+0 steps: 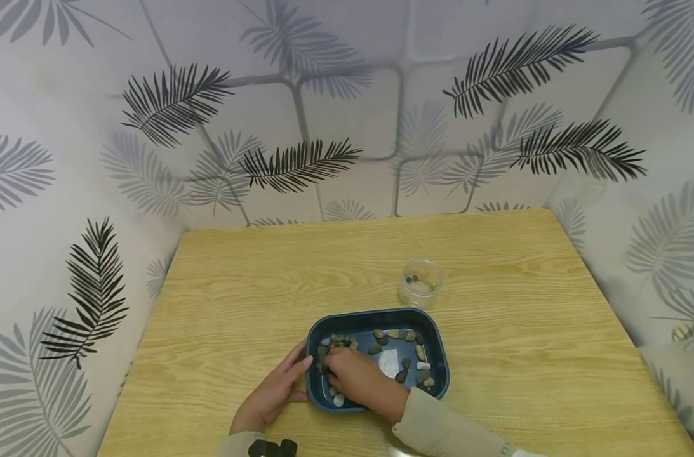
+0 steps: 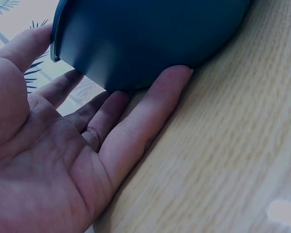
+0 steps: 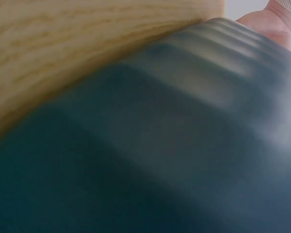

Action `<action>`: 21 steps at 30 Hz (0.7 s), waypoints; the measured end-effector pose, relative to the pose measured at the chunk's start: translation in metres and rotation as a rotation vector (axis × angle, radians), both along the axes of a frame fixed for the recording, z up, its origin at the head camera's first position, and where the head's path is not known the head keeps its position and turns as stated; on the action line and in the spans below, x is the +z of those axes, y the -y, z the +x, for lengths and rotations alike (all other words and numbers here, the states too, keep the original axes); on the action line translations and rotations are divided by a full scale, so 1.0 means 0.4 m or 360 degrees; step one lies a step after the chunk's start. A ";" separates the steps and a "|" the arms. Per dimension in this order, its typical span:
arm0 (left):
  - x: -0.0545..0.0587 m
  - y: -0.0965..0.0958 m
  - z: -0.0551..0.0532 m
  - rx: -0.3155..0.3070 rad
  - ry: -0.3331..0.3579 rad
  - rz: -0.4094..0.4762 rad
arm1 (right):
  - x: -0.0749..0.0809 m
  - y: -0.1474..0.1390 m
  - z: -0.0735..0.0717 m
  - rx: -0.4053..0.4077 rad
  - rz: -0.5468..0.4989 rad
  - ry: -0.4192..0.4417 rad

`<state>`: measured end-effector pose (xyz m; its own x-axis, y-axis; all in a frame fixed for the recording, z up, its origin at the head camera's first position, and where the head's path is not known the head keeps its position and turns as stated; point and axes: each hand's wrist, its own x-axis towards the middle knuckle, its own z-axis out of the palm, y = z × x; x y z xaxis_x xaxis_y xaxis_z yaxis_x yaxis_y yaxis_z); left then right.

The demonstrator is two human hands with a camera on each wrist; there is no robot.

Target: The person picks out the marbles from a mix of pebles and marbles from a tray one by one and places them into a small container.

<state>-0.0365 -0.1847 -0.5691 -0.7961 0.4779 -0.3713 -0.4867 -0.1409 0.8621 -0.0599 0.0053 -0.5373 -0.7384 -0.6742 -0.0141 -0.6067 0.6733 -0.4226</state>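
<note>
A dark blue rectangular basin (image 1: pixel 362 315) with rounded corners stands near the front of the table. My left hand (image 1: pixel 273 392) rests against its left side; in the left wrist view its fingers (image 2: pixel 136 128) spread along the outer wall, with the thumb up at the rim. Over the front rim, my right hand (image 1: pixel 352 374) reaches down into the basin's left part, among small stones (image 1: pixel 338 401). Its fingertips are hidden, and I cannot tell whether they hold a stone. Something green (image 1: pixel 345 343) shows just beyond the knuckles. In the right wrist view, the basin's outer wall (image 3: pixel 160 121) fills most of the frame.
Brown, grey and white stones (image 1: pixel 411 335) line the basin's back and right edges, around a white patch (image 1: pixel 389 360) on its floor. Behind the basin stands a clear plastic tub (image 1: pixel 421 298) with a few tiny things inside. Leaf-patterned wall (image 1: pixel 347 114) borders the wooden table (image 1: pixel 541 330).
</note>
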 end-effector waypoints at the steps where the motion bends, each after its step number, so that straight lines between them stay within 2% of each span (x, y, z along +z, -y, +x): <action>1: 0.000 0.000 0.000 0.0003 0.0001 -0.0014 | -0.001 0.001 0.000 -0.0002 -0.0001 -0.0003; 7: 0.002 0.001 -0.002 0.0004 0.0005 -0.0085 | 0.000 0.003 0.001 -0.0002 -0.0013 0.0015; 21: 0.005 -0.002 0.002 0.0007 -0.0009 -0.0026 | 0.007 0.005 0.002 -0.0018 -0.0045 0.0060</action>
